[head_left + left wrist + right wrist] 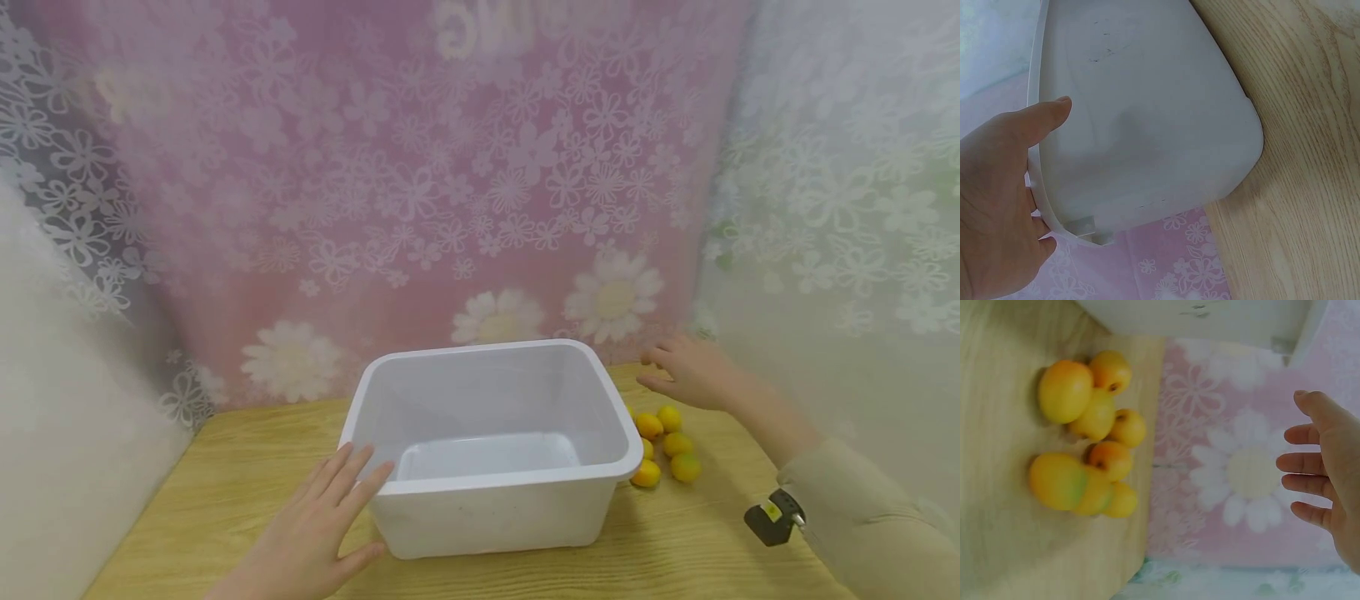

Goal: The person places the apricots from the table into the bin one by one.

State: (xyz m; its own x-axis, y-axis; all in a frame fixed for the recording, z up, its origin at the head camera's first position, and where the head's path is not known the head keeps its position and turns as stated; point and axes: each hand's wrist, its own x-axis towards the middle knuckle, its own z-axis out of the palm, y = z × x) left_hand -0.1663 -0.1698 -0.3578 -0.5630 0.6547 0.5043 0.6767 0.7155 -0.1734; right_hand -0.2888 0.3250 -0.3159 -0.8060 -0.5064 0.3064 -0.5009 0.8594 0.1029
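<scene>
Beside rounded yellow-orange fruits (678, 445) stands a white rectangular plastic tub (495, 518); left hand (307, 529), fingers spread, straddles its rim (510, 481), contact uncertain; right hand (693, 372), fingers apart, hovers near the fruits.

Left grip (997, 181) at white tub (1166, 94)

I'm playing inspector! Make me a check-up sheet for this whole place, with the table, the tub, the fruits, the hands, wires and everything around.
Surface: wooden table with visible grain.
Job's things: white tub, upright, no fruit seen inside; yellow-orange fruits on the table beside its right end.
Clutter: black gadget by the right sleeve.
Hands: left hand at the tub's near left corner, fingers spread, firm contact unclear; right hand raised beyond the fruits, holding nothing.
Cables: none clearly seen.
Surroundings: pink flowery curtain behind.
</scene>
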